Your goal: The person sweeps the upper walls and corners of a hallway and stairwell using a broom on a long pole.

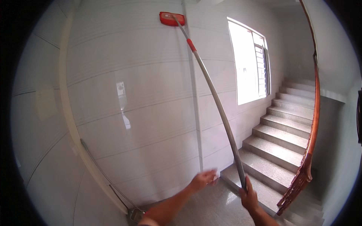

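Note:
My right hand (249,195) grips the lower end of a long metal mop pole (216,97). The pole rises up and to the left and carries a red collar near its upper end. At its top a red flat mop head (171,19) lies against the tiled wall (152,93), high up beside a vertical trim strip. My left hand (205,179) is off the pole, a short way to its left and above the floor. Motion blurs its fingers, and whether the small pale patch at the fingertips is something held cannot be made out.
Terrazzo stairs (278,144) climb on the right, with a reddish wooden handrail (314,135) along them. A bright window (246,62) opens in the wall above. At lower left, a long-handled dustpan (136,215) leans in the corner near a cream door frame (64,93).

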### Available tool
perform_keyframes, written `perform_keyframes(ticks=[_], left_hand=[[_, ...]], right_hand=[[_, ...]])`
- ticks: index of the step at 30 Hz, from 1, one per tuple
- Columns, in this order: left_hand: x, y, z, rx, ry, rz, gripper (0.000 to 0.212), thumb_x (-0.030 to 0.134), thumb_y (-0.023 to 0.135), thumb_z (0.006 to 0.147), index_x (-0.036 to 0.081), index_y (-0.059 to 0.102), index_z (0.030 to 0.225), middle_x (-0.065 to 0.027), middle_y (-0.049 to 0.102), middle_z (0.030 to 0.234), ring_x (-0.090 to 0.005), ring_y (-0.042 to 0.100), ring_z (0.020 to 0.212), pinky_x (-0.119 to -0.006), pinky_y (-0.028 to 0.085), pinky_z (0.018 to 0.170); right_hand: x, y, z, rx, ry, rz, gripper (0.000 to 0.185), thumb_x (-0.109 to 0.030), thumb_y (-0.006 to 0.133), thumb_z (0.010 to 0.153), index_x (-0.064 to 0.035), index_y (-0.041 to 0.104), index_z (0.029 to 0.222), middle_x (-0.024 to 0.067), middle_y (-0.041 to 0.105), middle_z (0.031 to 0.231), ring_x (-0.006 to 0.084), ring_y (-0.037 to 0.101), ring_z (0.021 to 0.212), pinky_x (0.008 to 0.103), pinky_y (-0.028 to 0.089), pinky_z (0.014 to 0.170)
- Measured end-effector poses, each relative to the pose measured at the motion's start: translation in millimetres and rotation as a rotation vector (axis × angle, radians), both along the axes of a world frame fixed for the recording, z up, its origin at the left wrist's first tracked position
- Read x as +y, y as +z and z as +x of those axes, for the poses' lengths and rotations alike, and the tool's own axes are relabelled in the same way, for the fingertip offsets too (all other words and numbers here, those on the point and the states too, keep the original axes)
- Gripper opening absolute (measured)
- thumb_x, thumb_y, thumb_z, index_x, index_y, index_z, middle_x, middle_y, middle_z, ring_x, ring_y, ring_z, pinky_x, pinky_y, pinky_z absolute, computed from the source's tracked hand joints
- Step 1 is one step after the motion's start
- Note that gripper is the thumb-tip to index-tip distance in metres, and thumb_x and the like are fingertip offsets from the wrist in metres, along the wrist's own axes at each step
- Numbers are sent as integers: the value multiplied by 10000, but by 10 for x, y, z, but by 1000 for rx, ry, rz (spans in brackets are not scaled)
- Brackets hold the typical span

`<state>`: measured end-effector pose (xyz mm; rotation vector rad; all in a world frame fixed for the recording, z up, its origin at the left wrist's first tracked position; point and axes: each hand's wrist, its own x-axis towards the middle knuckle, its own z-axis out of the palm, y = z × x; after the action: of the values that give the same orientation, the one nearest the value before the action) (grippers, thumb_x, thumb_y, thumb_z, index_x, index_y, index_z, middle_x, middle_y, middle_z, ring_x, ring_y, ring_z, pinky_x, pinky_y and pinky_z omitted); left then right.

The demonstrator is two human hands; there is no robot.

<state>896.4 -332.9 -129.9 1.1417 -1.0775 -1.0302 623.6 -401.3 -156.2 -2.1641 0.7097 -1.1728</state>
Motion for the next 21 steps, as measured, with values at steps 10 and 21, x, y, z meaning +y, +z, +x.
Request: perform_keyframes(ticks=[10, 21], left_hand=[[2838, -2695, 440, -408, 516, 871, 253, 309, 584, 912, 84, 647, 1008, 4, 609, 771, -103, 539, 631, -255, 455, 580], [3620, -3023, 365, -234, 758, 1074, 254, 298, 595, 905, 72, 653, 1007, 4, 619, 780, -93, 542, 625, -253, 453, 558]], right_hand=[[-940, 2397, 988, -43, -256, -394, 623, -265, 492, 927, -261, 161, 1454, 262, 613, 687, 473, 601, 671, 558, 482, 623], [-1107, 3675, 1223, -80, -211, -438, 592, -253, 485, 928, -141, 214, 1442, 242, 641, 769, 400, 633, 650, 487, 517, 608]])
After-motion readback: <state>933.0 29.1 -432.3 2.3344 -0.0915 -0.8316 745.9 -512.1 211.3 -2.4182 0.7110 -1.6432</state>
